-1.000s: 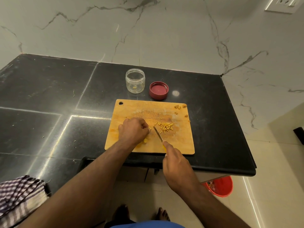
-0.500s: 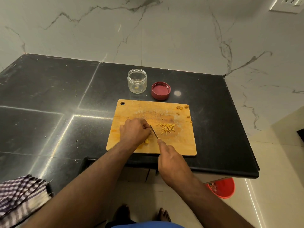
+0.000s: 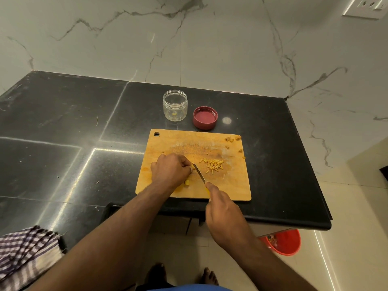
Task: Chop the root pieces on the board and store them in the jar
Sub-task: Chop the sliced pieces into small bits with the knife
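Observation:
A wooden cutting board (image 3: 231,185) lies on the black counter. My left hand (image 3: 170,170) is curled over a yellow root piece (image 3: 186,182) near the board's left middle; most of the piece is hidden under the fingers. My right hand (image 3: 224,215) grips a small knife (image 3: 199,173) by its yellow handle, the blade right beside my left fingertips. A pile of chopped yellow strips (image 3: 213,164) lies just right of the blade. A few brown scraps (image 3: 231,140) sit at the board's far right corner. Behind the board stands the clear open jar (image 3: 174,105), with its red lid (image 3: 205,118) upturned beside it.
The black counter (image 3: 73,133) meets a marble wall behind and ends in an edge close to me and on the right. A checked cloth (image 3: 25,253) lies at the lower left. A red bucket (image 3: 283,242) stands on the floor below the counter's right corner.
The knife has shifted a little left toward my left fingers and back, in a chopping motion. My left hand stays on the root piece. The view has drifted slightly.

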`<action>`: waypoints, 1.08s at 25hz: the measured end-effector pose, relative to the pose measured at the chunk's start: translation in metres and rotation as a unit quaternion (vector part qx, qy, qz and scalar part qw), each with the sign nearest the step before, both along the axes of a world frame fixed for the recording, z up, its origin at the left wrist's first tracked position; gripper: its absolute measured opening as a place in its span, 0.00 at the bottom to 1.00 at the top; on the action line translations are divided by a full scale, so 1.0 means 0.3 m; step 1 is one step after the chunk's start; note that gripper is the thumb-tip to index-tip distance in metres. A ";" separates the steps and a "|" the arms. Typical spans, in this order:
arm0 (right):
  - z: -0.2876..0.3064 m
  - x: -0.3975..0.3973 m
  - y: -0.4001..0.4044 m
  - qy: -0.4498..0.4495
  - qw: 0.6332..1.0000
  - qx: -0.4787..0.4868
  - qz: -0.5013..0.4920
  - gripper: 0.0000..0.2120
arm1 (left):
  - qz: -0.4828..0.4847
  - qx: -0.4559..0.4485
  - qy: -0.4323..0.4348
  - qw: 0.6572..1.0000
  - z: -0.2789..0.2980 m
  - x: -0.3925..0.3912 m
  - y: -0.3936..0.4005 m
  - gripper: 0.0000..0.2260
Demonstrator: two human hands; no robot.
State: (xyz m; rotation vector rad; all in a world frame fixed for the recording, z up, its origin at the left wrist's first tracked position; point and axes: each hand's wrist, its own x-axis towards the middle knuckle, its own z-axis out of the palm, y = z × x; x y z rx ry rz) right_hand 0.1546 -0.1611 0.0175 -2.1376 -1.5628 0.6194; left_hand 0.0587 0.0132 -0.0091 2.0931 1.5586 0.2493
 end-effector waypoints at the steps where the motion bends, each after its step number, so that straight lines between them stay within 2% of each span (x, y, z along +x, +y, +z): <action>1: -0.003 -0.002 0.012 -0.006 1.000 0.000 0.003 0.24 | 0.005 0.002 -0.001 1.000 0.001 0.001 -0.003 0.07; 20: -0.013 0.040 -0.040 0.022 0.999 0.015 -0.028 0.23 | 0.001 -0.007 -0.006 1.000 0.004 -0.002 -0.005 0.08; 27: -0.009 0.015 0.013 0.014 1.000 0.010 0.001 0.23 | 0.011 0.007 -0.013 1.000 0.000 -0.004 -0.014 0.08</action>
